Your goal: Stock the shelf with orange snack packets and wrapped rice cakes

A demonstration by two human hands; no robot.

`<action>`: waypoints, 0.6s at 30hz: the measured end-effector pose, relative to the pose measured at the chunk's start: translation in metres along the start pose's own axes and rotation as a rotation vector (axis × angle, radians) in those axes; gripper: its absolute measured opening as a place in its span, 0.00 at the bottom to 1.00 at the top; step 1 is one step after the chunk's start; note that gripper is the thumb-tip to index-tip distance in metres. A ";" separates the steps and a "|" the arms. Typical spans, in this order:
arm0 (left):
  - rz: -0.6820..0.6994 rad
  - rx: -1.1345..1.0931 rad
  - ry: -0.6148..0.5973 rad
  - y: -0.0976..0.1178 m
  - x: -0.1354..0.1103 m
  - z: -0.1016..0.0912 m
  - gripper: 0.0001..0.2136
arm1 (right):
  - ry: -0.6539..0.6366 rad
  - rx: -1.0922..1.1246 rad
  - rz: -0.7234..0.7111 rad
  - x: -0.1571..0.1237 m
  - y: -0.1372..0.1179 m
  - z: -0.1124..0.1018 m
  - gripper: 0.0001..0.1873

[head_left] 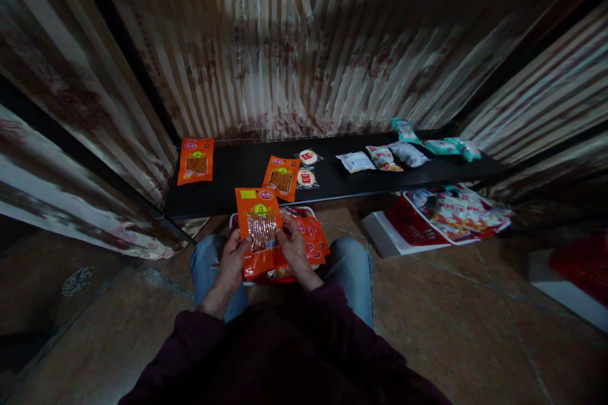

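Between both hands I hold an orange snack packet (259, 221) with a clear window, tilted up above a basket (308, 210) at my knees. My left hand (232, 257) grips its left edge, and my right hand (293, 245) pinches its right side. More orange packets (317, 237) lie fanned in the basket beside my right hand. Just beyond, another orange snack packet (281, 178) lies on the black shelf (237, 168), next to two round wrapped snacks (308, 157). A further orange packet (196, 161) rests at the shelf's left end.
Small white snack bags (384, 157) and green-and-white bags (441, 146) lie along the shelf's right half. A red basket (412, 223) full of snack bags leans on a white box (380, 237) on the tiled floor. Striped curtains (294, 44) hang behind and at the sides.
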State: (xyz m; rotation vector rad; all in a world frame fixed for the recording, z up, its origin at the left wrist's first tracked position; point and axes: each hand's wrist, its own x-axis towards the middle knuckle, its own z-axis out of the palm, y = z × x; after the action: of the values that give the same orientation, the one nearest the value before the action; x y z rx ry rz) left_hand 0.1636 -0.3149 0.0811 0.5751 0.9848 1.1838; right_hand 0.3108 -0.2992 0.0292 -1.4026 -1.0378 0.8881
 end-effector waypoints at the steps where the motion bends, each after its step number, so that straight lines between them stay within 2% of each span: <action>1: 0.015 0.009 -0.004 0.000 -0.001 0.002 0.20 | 0.024 -0.057 -0.039 0.000 -0.002 0.000 0.23; 4: 0.067 0.057 -0.006 0.001 -0.005 0.006 0.18 | 0.049 -0.226 -0.145 -0.004 -0.011 -0.002 0.21; 7: 0.126 0.118 -0.011 0.002 -0.007 0.010 0.17 | 0.007 -0.293 -0.198 -0.010 -0.023 -0.001 0.18; 9: 0.174 0.176 -0.011 0.001 -0.007 0.012 0.15 | -0.049 -0.254 -0.162 -0.015 -0.031 0.002 0.19; 14: 0.256 0.334 -0.013 -0.002 -0.009 0.020 0.13 | -0.191 0.019 0.061 -0.023 -0.054 0.007 0.26; 18: 0.284 0.427 0.035 -0.005 -0.014 0.028 0.13 | -0.218 0.196 0.124 -0.026 -0.071 0.006 0.25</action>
State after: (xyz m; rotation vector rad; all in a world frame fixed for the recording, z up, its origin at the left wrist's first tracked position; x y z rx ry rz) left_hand 0.1895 -0.3266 0.0954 1.0642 1.2250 1.2391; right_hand 0.2894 -0.3226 0.0980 -1.2344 -1.0028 1.2217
